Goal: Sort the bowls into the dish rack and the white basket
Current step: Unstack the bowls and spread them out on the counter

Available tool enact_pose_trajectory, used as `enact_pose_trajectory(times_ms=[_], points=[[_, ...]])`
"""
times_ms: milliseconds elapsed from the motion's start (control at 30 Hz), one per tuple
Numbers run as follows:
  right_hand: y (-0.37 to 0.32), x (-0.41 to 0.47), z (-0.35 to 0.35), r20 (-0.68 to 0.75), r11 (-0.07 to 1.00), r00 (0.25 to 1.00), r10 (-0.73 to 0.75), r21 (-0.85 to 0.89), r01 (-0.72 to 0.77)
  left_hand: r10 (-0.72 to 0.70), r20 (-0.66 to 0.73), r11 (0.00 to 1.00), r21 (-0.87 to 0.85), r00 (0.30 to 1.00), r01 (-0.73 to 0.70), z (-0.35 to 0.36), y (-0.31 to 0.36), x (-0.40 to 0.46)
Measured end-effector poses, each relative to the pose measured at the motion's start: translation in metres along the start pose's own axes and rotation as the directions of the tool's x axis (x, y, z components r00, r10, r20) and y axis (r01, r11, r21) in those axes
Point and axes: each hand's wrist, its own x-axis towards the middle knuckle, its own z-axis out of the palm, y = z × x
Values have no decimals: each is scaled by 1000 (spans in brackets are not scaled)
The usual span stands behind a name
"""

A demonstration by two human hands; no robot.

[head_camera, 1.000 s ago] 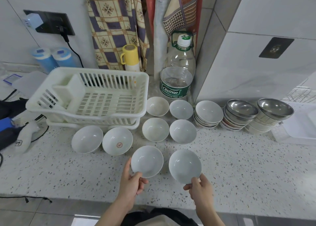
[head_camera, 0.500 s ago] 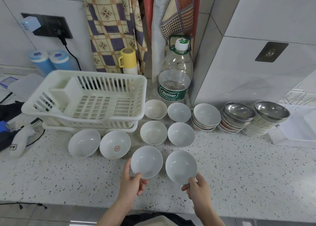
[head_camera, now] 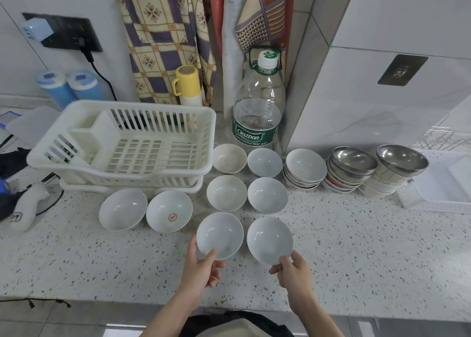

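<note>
My left hand (head_camera: 201, 268) pinches the near rim of a white bowl (head_camera: 219, 234) on the counter. My right hand (head_camera: 293, 273) grips the near rim of a second white bowl (head_camera: 269, 240) beside it. Several more white bowls lie behind them, one with a red mark (head_camera: 169, 210). Further right stand a stack of white bowls (head_camera: 304, 170) and two stacks topped by steel bowls (head_camera: 353, 158) (head_camera: 401, 157). The white dish rack (head_camera: 163, 122) stands empty at the back left. A white basket (head_camera: 448, 204) sits at the far right edge.
A large water bottle (head_camera: 258, 107) and a yellow-capped flask (head_camera: 188, 87) stand against the wall behind the bowls. Two blue containers (head_camera: 67, 87), a charger cable and a white handheld device (head_camera: 28, 209) crowd the left side. The speckled counter's front edge (head_camera: 356, 313) runs close to me.
The view has drifted slightly. Both hands stay on the near rims of the two front bowls, which remain in the same spots on the counter.
</note>
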Motion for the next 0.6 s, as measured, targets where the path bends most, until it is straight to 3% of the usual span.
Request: enact_pose_trajectory(times_ms=[600], points=[[1,6,1,67,999,998,15,40,-17,-64,143,996,73,988,54,-2,3,-7]])
